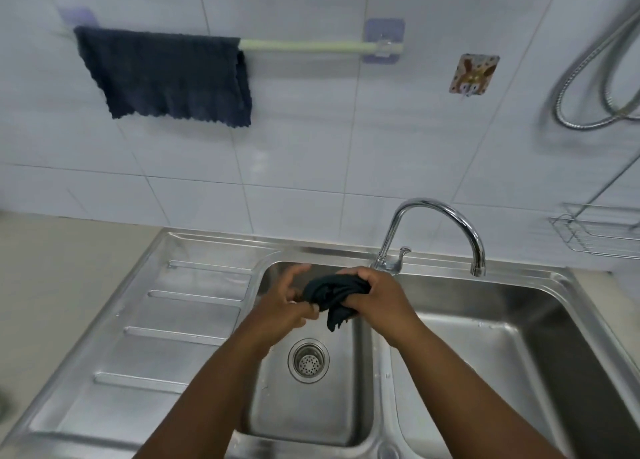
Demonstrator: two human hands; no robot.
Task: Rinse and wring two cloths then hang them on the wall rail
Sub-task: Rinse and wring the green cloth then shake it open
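Observation:
A dark navy cloth (166, 78) hangs spread over the left half of the pale green wall rail (304, 46). A second dark cloth (330, 294) is bunched up above the small left basin of the steel sink (311, 434). My right hand (379, 299) is closed around its right end. My left hand (285, 303) grips its left end with the fingertips, some fingers raised. A short tail of the cloth dangles below my hands. No water runs from the tap (446, 230).
The sink has a ribbed draining board (166, 323) on the left and a larger basin (502, 348) on the right. A drain strainer (308, 360) lies below my hands. A wire rack (602, 232), a shower hose (581, 88) and a sticker hook (472, 74) are on the tiled wall.

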